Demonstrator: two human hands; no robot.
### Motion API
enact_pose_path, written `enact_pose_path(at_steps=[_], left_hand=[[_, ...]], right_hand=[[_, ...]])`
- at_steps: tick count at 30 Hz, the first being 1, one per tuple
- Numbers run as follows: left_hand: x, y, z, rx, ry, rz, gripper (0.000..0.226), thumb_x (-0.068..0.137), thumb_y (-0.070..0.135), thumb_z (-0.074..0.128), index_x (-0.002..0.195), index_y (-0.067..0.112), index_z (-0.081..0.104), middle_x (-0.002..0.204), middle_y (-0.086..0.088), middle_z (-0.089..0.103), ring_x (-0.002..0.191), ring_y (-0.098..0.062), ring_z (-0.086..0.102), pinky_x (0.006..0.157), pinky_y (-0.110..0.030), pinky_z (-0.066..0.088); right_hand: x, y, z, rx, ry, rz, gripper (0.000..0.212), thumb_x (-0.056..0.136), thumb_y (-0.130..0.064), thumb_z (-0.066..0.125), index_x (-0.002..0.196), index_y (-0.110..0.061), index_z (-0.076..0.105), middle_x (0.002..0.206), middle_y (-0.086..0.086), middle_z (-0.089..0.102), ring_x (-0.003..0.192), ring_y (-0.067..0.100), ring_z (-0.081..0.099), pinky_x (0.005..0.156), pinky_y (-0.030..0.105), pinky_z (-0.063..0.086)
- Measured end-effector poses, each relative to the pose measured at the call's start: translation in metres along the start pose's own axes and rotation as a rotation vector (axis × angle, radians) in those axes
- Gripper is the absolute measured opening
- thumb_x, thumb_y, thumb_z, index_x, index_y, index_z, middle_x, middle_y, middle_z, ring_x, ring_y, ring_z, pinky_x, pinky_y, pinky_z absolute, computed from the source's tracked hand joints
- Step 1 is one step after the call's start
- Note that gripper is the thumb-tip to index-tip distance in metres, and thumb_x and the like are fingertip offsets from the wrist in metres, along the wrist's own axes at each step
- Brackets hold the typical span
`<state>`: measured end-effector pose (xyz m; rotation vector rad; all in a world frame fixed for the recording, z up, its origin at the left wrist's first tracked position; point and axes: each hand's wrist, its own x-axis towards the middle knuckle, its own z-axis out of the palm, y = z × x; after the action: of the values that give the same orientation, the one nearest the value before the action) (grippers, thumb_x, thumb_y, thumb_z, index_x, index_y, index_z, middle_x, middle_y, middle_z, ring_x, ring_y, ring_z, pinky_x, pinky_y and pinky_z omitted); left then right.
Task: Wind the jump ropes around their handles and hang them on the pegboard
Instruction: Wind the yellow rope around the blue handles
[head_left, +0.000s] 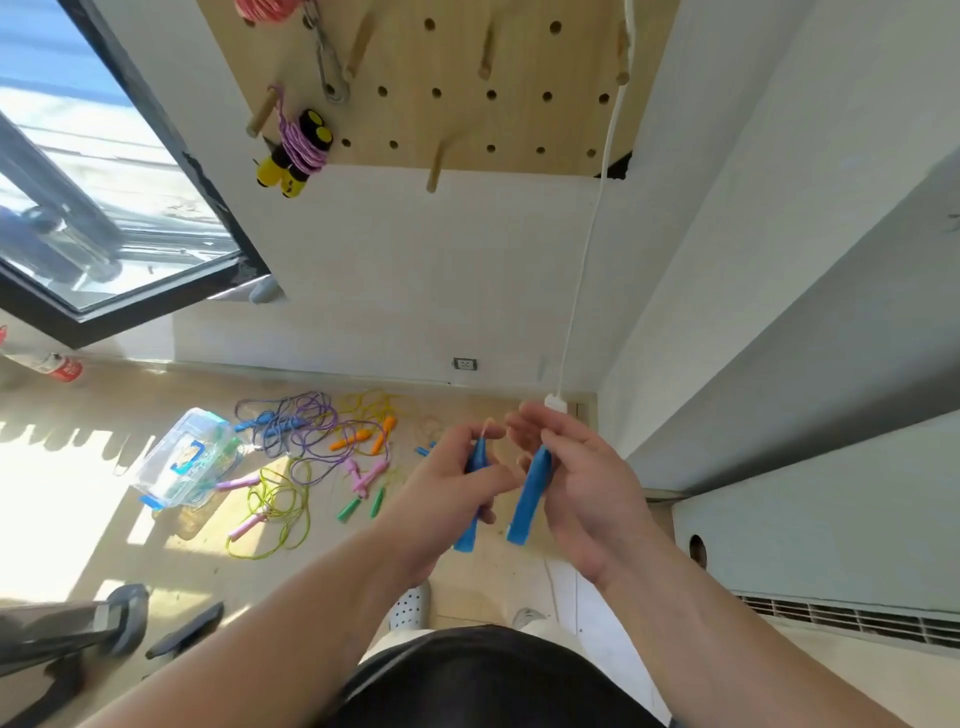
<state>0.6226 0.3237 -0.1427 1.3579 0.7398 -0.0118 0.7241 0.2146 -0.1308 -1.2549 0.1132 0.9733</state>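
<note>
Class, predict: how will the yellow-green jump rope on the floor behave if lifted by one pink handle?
Probably floppy: the yellow-green jump rope lies in loose loops, so it should dangle. Likely light, since it looks thin. The pink handle seems stiff.

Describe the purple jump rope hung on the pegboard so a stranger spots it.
Look at the wooden pegboard on the wall. Near its lower left corner, a jump rope hangs from a peg. Purple cord wound round yellow-and-black handles sets it apart.
</note>
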Motion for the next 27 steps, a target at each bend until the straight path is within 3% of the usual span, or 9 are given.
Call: enact_pose_path(at_steps=[4,6,9,13,16,19,21,23,27], left_hand=[[0.001,0.005,-0.025,0.211,-0.061,0.032,0.044,0.080,0.012,0.079,0.113,0.029,0.055,0.083,0.003,0.057,0.074,-0.009,0.055,0.071,-0.028,0.053],[0.008,0.011,-0.047,0.265,-0.003,0.077,0.037,0.080,0.009,0.077,0.103,0.028,0.056,0.084,0.012,0.061,0.078,-0.005,0.059,0.075,-0.028,0.055],[0.019,0.021,-0.086,0.379,0.031,0.124,0.029,0.080,0.008,0.072,0.089,0.029,0.053,0.076,0.014,0.056,0.062,-0.001,0.051,0.055,-0.016,0.041],[0.027,0.028,-0.133,0.522,-0.070,0.157,0.023,0.083,0.007,0.060,0.084,0.026,0.048,0.076,0.005,0.049,0.054,-0.008,0.040,0.049,-0.020,0.034],[0.023,0.033,-0.158,0.713,-0.261,0.247,0.022,0.081,0.006,0.060,0.085,0.024,0.047,0.076,0.005,0.050,0.062,-0.013,0.042,0.057,-0.029,0.036],[0.017,0.038,-0.175,0.767,-0.323,0.356,0.028,0.079,0.003,0.055,0.085,0.029,0.046,0.084,0.004,0.055,0.072,-0.012,0.048,0.063,-0.026,0.036],[0.014,0.043,-0.184,0.725,-0.333,0.408,0.032,0.080,-0.002,0.052,0.083,0.029,0.045,0.082,0.008,0.054,0.071,-0.008,0.047,0.063,-0.022,0.036],[0.014,0.048,-0.196,0.709,-0.309,0.423,0.028,0.082,-0.003,0.052,0.087,0.025,0.049,0.080,0.010,0.053,0.070,-0.006,0.047,0.061,-0.017,0.035],[0.022,0.044,-0.225,0.823,-0.210,0.371,0.021,0.087,0.002,0.051,0.094,0.021,0.049,0.075,0.010,0.050,0.063,-0.001,0.046,0.054,-0.017,0.033]], right_hand=[[-0.004,0.010,0.043,-0.156,-0.157,0.029,0.025,0.102,-0.043,0.052,0.121,-0.041,0.069,0.124,-0.020,0.068,0.118,0.002,0.062,0.103,0.034,0.048],[-0.003,0.013,0.062,-0.221,-0.186,0.023,0.030,0.101,-0.044,0.053,0.128,-0.043,0.065,0.128,-0.024,0.064,0.125,-0.004,0.055,0.110,0.031,0.038],[0.002,0.013,0.091,-0.249,-0.200,0.018,0.038,0.098,-0.045,0.055,0.135,-0.040,0.060,0.136,-0.027,0.059,0.133,-0.003,0.047,0.116,0.033,0.033],[0.012,0.008,0.115,-0.653,-0.081,-0.093,0.029,0.106,-0.025,0.048,0.120,-0.039,0.069,0.110,-0.016,0.073,0.097,0.003,0.070,0.097,0.035,0.054],[0.019,0.010,0.125,-0.910,0.106,-0.303,0.023,0.102,-0.022,0.054,0.115,-0.029,0.071,0.083,-0.012,0.073,0.070,0.005,0.068,0.073,0.026,0.057],[0.024,0.013,0.130,-1.127,0.082,-0.543,0.027,0.101,-0.043,0.051,0.121,-0.035,0.068,0.103,-0.023,0.065,0.101,-0.004,0.059,0.087,0.017,0.044],[0.026,0.017,0.140,-1.099,-0.145,-0.418,0.041,0.101,-0.057,0.041,0.127,-0.037,0.065,0.118,-0.023,0.063,0.116,-0.005,0.055,0.100,0.020,0.041],[0.027,0.022,0.153,-1.061,-0.269,-0.254,0.047,0.097,-0.059,0.033,0.109,-0.031,0.069,0.097,-0.016,0.071,0.097,0.005,0.064,0.093,0.028,0.048],[0.038,0.024,0.167,-1.121,-0.145,-0.305,0.040,0.102,-0.045,0.046,0.075,-0.023,0.066,0.063,-0.004,0.060,0.064,0.014,0.060,0.074,0.040,0.050]])
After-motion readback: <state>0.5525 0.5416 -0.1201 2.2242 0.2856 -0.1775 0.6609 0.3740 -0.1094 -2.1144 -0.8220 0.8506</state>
